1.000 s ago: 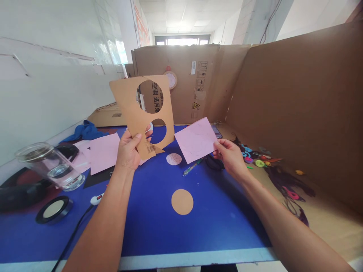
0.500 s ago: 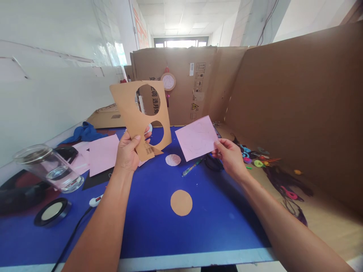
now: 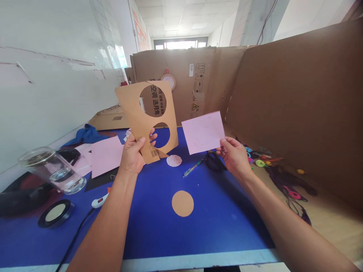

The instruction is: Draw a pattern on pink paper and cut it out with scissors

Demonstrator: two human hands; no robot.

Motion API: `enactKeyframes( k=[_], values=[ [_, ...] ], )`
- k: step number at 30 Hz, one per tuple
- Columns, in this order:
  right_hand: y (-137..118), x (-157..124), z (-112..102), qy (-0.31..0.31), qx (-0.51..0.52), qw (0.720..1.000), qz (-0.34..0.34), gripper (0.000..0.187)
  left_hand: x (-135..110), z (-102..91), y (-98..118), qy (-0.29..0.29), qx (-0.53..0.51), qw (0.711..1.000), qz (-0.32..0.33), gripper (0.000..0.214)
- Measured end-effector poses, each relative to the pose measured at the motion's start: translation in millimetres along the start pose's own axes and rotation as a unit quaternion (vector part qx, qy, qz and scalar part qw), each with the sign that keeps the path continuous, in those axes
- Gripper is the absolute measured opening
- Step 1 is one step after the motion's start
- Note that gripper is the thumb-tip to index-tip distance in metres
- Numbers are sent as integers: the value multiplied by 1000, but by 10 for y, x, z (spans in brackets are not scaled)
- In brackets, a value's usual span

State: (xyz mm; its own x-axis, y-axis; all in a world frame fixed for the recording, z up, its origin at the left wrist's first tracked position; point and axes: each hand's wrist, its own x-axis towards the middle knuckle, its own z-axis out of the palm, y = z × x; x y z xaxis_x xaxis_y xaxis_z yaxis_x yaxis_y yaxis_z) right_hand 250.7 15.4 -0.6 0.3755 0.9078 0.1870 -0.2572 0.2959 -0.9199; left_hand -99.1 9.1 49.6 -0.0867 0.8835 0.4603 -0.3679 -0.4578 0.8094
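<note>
Two-holed cardboard (image 3: 127, 105) in left hand (image 3: 132, 156), pink sheet (image 3: 203, 133) in right hand (image 3: 234, 156).

On the left side stands a white glossy tiled wall (image 3: 56, 75), and high on it, farther away, is a long orange-red poster (image 3: 140, 36). On the right and in front, big brown corrugated cardboard panels (image 3: 295, 113) stand like walls around the blue-topped table (image 3: 221, 234). Over them is a white panelled ceiling (image 3: 181, 19), and at the far end a bright window (image 3: 180, 44) gives strong daylight.
</note>
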Motion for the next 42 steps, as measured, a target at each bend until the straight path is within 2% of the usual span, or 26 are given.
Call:
enactKeyframes(
  k=[12,18,22,30,36,42],
  values=[
    [-2,42,-39,19,17,1000,-10,36,2,26,-91,-4,-5,1000,-22,36],
    [-5,28,-21,28,36,999,-4,32,3,13,-212,15,8,999,-49,49],
    [-8,20,-4,34,50,998,-6,32,-24,77,-240,10,11,998,-58,54],
    [-17,21,9,41,68,997,-12,33,-86,207,-163,-5,-7,999,-53,48],
    [-4,25,1,39,68,997,-17,29,-57,170,-160,12,-18,998,-53,50],
    [-9,19,-7,37,63,997,-13,28,-11,91,-204,22,-16,999,-39,43]
  ],
)
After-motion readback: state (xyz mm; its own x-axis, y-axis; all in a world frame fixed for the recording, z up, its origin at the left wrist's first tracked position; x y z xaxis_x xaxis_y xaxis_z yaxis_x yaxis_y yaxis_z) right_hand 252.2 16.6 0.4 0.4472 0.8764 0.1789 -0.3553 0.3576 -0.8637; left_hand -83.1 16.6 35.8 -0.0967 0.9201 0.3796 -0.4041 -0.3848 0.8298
